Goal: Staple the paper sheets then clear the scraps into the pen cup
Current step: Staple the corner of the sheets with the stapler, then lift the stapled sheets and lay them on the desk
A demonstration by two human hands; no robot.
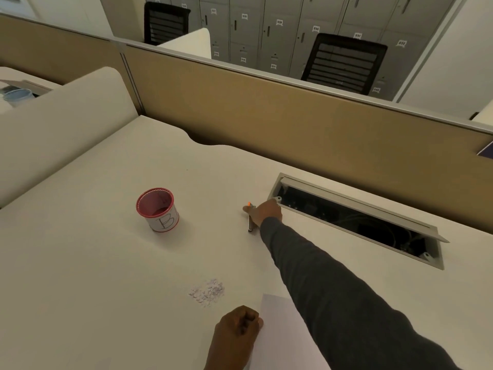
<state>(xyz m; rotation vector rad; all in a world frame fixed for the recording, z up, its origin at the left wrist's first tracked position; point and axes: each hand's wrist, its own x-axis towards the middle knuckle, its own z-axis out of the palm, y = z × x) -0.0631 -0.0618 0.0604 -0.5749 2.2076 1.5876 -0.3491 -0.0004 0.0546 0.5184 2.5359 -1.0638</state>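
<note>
the right hand (266, 212) reaches far across the white table (93, 263), its dark grey sleeve (333, 289) stretched over the surface, and rests on a small metallic stapler (250, 224) with an orange spot near its far end. its fingers (246, 208) are curled over the top of the stapler, gripping it, while the stapler's near end pokes out below the hand and lies on the table. this is just beside the near left corner of an open cable tray (357, 220) sunk into the table, whose grey lid is tilted up along its far side. the left hand (237, 328) sits close to the bottom of the view with its fingers curled in tight, the thumb pressed against the left edge of the paper sheets (280, 337) so that it pinches them there; the sheets lie flat on the table, partly under the right forearm. a small heap of white paper scraps (206, 292) lies on the table just beyond the left hand, apart from the sheets. the pen cup (158, 212), red rimmed with a white label marked "b", stands upright well to the left of the stapler and far beyond the scraps. a tan partition (266, 102) runs behind the table, and past it are black mesh chairs (344, 62) and grey numbered lockers (266, 28).
</note>
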